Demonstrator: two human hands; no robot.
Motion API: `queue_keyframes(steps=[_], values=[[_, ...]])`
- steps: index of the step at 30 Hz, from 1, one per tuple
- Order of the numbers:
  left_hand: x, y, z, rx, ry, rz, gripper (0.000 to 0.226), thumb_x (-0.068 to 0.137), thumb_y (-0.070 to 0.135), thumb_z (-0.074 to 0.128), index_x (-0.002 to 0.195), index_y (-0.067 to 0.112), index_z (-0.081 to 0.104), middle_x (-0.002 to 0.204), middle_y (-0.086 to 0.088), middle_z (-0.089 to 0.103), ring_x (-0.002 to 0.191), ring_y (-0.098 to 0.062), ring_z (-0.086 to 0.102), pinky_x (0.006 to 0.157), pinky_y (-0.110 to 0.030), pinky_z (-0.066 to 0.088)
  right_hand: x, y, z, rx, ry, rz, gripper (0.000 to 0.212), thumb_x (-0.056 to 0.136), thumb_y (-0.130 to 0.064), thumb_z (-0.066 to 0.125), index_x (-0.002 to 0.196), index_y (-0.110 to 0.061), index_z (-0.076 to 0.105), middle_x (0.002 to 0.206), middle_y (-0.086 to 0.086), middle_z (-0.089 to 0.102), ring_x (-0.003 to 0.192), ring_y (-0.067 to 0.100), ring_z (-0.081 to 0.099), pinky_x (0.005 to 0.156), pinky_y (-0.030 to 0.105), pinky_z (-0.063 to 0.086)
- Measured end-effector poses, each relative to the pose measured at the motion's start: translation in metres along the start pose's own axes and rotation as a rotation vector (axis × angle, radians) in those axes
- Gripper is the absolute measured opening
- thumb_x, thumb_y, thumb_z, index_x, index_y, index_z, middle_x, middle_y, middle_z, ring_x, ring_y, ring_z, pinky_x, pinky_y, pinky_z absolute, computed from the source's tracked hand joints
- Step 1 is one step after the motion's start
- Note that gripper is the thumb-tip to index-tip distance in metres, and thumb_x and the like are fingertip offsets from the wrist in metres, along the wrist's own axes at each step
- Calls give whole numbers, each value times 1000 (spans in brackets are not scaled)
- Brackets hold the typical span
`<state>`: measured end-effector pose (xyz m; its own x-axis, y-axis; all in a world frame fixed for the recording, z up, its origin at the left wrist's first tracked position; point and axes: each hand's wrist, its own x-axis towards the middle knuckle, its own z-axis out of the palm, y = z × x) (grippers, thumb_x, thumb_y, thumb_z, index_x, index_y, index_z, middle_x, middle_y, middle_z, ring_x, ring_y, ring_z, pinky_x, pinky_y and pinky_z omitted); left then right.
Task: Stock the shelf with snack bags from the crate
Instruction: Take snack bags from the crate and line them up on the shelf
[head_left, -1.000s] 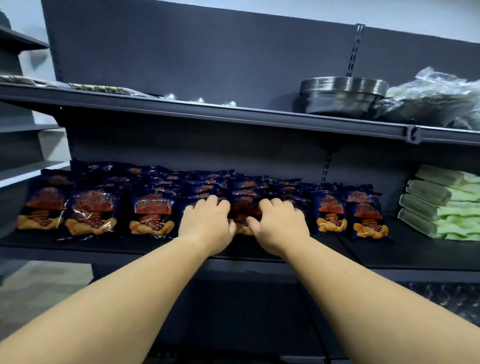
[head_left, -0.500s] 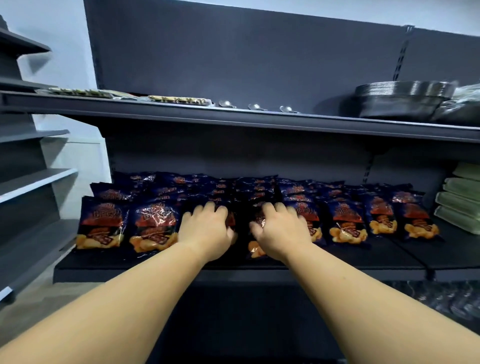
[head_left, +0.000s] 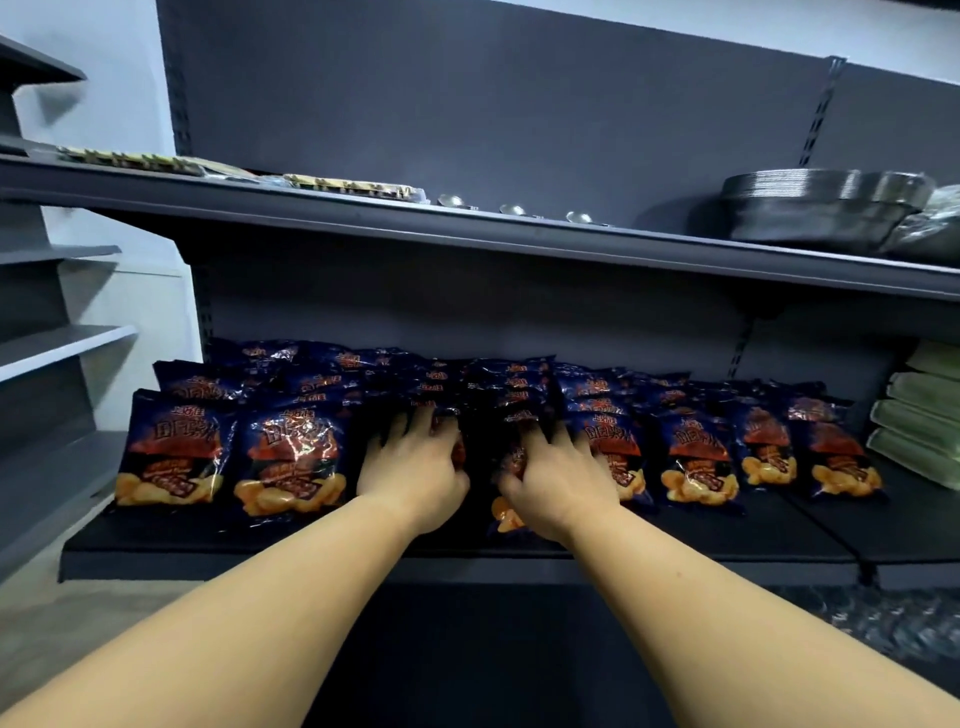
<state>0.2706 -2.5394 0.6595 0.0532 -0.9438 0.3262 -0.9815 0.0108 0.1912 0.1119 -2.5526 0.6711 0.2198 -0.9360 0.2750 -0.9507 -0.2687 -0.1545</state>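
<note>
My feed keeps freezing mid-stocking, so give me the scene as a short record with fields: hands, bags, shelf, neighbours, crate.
left hand: palm down on a snack bag in the front row, fingers spread
right hand: palm down on the adjacent snack bag, fingers spread
snack bags: dark blue, several overlapping rows
shelf: dark, bare strip at the front
right of bags: stacked green packs
upper shelf: stacked metal pans, spoons
crate: not in view

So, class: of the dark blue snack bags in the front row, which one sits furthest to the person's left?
The dark blue snack bag at the shelf's left end; only one neighbour, two bags left of the left hand.
</note>
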Motion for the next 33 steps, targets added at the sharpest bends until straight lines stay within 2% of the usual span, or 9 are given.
queue_keyframes(steps=[3, 6, 9, 17, 22, 25, 27, 30, 33], values=[[6, 0, 16, 61, -7, 2, 69, 93, 47, 44, 152, 31, 13, 161, 1, -5, 147, -26, -11, 117, -51, -5, 11, 14, 11, 19, -7, -29, 69, 92, -56, 42, 151, -30, 18, 159, 3, 17, 146, 30, 13, 113, 50, 19], [10, 0, 33, 104, -12, 17, 70, 95, 51, 37, 153, 32, 4, 161, 0, -14, 145, -25, -20, 115, -54, -12, 20, 25, 29, 16, -48, -60, 72, 95, -57, 37, 154, -32, 5, 163, -4, -3, 149, 25, -4, 119, 49, 5], [19, -1, 45, 140, -28, 19, 69, 96, 54, 31, 153, 32, -2, 160, -1, -19, 143, -25, -26, 114, -55, -15, 29, 31, 47, 32, -53, -96, 70, 97, -57, 32, 155, -31, 0, 162, -5, -11, 148, 23, -12, 120, 49, -1], [39, -12, 77, 197, 38, -8, 64, 98, 55, 14, 151, 33, -14, 158, 2, -24, 139, -25, -35, 109, -54, -25, 50, 37, 77, 38, -76, -101, 74, 97, -59, 25, 154, -27, -11, 159, -1, -23, 144, 20, -26, 118, 45, -12], [51, -15, 87, 212, 99, 4, 63, 97, 57, 9, 152, 32, -8, 161, 1, -15, 143, -28, -27, 110, -54, -23, 64, 38, 88, 16, -49, -100, 75, 96, -59, 23, 153, -26, -13, 159, -1, -23, 144, 20, -27, 117, 45, -15], [54, -16, 92, 220, 119, 9, 72, 87, 59, -2, 153, 31, -1, 162, 0, -5, 145, -29, -20, 108, -52, -24, 67, 38, 92, 10, -22, -99, 75, 96, -59, 25, 153, -26, -12, 160, 0, -21, 144, 21, -26, 117, 46, -14], [54, -16, 93, 223, 106, 8, 73, 85, 59, -4, 153, 31, -3, 162, -1, -6, 144, -29, -21, 108, -52, -24, 67, 37, 93, 8, -16, -96, 75, 96, -58, 25, 153, -25, -11, 160, 0, -21, 145, 22, -26, 117, 46, -14], [52, -14, 88, 202, 78, 2, 64, 95, 58, 6, 152, 32, -9, 161, 1, -14, 143, -27, -27, 109, -52, -24, 65, 37, 90, 1, -36, -85, 75, 96, -59, 24, 153, -26, -11, 160, 0, -21, 144, 22, -26, 118, 47, -13], [48, -10, 82, 178, 85, -9, 61, 98, 54, 12, 152, 34, -7, 160, 3, -16, 143, -24, -28, 111, -53, -22, 61, 37, 84, -4, -36, -87, 74, 96, -60, 24, 153, -27, -10, 160, -1, -21, 145, 22, -25, 118, 47, -13]])
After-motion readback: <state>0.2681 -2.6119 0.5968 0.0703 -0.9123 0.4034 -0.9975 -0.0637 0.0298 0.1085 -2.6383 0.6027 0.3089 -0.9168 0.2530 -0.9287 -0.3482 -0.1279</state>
